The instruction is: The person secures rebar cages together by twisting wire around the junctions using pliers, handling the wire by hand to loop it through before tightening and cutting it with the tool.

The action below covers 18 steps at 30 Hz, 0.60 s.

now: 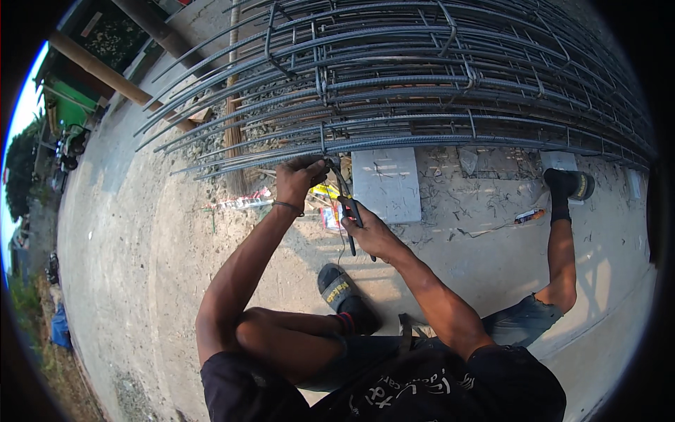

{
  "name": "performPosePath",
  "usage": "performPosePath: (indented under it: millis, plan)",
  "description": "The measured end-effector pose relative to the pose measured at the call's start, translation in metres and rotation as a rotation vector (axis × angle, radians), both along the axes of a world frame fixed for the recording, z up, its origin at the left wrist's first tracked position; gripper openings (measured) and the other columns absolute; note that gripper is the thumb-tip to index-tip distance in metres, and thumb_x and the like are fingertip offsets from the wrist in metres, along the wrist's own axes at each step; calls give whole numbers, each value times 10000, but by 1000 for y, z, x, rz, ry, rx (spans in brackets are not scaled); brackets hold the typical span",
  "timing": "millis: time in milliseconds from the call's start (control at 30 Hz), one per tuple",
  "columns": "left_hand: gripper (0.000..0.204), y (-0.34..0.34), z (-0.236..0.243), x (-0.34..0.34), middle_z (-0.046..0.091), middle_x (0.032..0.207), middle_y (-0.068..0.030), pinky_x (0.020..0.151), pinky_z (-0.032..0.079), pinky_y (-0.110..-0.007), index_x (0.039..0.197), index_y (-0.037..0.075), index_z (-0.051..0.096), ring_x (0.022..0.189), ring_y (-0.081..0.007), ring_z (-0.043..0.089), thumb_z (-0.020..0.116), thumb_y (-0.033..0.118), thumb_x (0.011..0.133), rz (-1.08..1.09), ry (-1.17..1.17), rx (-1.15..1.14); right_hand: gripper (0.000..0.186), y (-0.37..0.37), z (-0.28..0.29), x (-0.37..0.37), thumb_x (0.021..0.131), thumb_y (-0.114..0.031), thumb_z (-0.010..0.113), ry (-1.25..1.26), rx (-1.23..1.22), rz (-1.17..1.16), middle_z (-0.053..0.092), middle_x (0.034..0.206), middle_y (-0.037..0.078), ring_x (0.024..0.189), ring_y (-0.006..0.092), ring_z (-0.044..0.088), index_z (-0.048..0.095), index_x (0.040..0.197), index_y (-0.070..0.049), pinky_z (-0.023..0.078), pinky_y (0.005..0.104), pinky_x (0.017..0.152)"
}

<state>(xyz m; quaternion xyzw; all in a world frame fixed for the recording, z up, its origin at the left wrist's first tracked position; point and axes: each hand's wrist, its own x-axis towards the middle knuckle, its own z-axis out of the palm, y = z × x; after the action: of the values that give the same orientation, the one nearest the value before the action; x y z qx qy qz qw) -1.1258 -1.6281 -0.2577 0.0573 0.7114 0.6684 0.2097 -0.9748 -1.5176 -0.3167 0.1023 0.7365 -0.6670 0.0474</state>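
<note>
The right hand grasps pincers, likely for leverage — the left hand, fingers curled beside the rebar cage, perhaps steadies something I cannot tell.

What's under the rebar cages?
Under the left ends of the cages: gravel and a wooden pole. Farther right, they cover most of what lies beneath; can't tell there.

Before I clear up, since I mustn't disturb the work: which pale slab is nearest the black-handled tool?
The large slab beside the tool in the right hand; the smaller slab lies farther right.
</note>
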Motion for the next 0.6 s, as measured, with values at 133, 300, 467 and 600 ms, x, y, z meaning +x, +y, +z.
performPosePath:
  millis: [133,300,467,600]
  plan:
    - [243,1,1,5,653,920,-168,752,555,-309,1001,-91,584,821,-228,660,652,18,795,-23,-46,35,492,24,29,-1,936,-307,479,-79,164,25,558,1157,237,1084,350,543,375,1337,-42,407,395,906]
    - [234,10,-12,8,643,980,-171,776,553,-311,1004,-56,550,887,-239,650,648,15,803,29,-114,145,426,38,62,9,940,-261,492,-137,164,46,568,1135,183,1046,263,534,425,1304,-51,392,356,915]
    - [144,-3,-20,2,634,846,-110,675,573,-329,983,-18,564,740,-183,640,595,38,855,45,-236,240,420,37,56,8,939,-242,500,-125,181,44,577,1125,170,1038,235,532,431,1309,-55,392,337,912]
    - [150,6,-15,12,640,809,-123,602,571,-298,969,-47,580,652,-166,634,599,46,853,80,-49,73,416,33,46,4,939,-241,498,-120,88,90,583,1107,167,1007,233,538,432,1306,-56,397,325,899]
